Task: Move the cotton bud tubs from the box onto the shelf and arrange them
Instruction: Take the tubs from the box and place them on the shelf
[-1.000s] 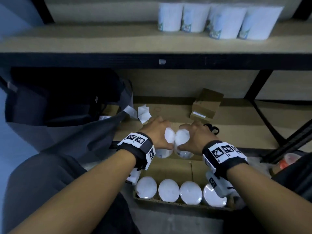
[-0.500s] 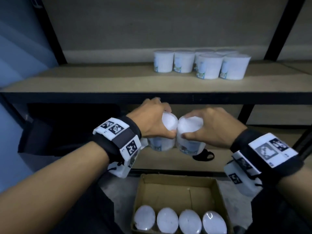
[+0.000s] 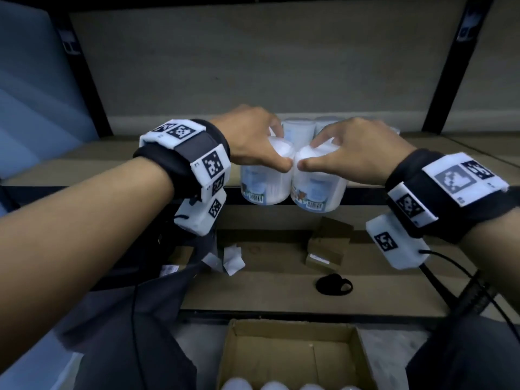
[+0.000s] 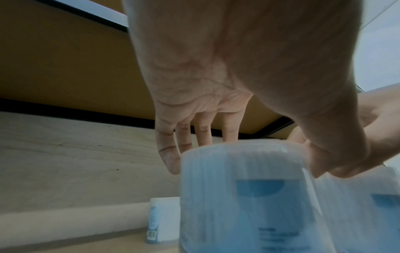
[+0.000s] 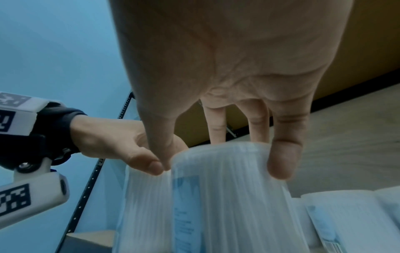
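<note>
Both tubs have risen from the box to shelf height. The left hand grips one tub by its lid; the right hand grips the other tub. Judged next: set them beside the tubs already shelved.

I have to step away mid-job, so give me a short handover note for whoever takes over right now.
Left hand: grips one cotton bud tub by its lid, in the air at the shelf's front edge.
Right hand: grips a second tub the same way, touching the first.
Done: several tubs already stand at the back of the shelf.
Left: set these two down by that group, then fetch the tubs still in the box on the floor; only their lids show at the frame's bottom edge. Arrange them all.
</note>
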The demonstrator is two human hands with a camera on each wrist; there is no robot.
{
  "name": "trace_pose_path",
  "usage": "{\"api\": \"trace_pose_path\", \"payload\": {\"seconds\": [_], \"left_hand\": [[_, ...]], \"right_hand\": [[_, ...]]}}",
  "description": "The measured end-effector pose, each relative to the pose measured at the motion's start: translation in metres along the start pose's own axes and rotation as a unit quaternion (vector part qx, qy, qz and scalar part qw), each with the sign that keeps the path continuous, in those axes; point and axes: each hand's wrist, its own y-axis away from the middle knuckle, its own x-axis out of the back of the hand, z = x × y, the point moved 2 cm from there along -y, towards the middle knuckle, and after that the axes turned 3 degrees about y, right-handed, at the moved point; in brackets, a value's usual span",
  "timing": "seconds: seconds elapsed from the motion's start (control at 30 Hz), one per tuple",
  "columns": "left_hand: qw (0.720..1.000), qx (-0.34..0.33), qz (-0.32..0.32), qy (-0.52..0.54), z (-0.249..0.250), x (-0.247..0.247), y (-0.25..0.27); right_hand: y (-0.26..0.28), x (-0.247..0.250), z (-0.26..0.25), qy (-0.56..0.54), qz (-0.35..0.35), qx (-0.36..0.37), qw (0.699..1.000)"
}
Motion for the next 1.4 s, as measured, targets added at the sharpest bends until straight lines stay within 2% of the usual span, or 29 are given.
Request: {"api": "trace_pose_path", "payload": {"seconds": [0.47, 0.77, 1.03, 1.13, 1.4], "left_hand": [[0.998, 0.033, -0.037, 0.037, -0.026, -0.01, -0.049], [0.997, 0.033, -0.041, 0.048, -0.043, -0.026, -0.068], [0.997, 0.032, -0.04, 0.064, -0.053, -0.029, -0.071], [0.997, 0.026, -0.031, 0.063, -0.057, -0.03, -0.069], [0.999, -0.009, -0.008, 0.041, -0.058, -0.03, -0.057]], "right_hand": [[-0.064, -0.025, -0.001, -0.013, -0.008, -0.064, 0.998], [-0.085, -0.041, 0.003, -0.012, 0.007, -0.072, 0.997], [-0.086, -0.046, 0.005, 0.008, 0.029, -0.05, 0.998], [-0.085, -0.043, 0.005, 0.032, 0.007, -0.037, 0.999], [-0.068, -0.025, 0.003, 0.023, 0.003, 0.052, 0.998]]}}
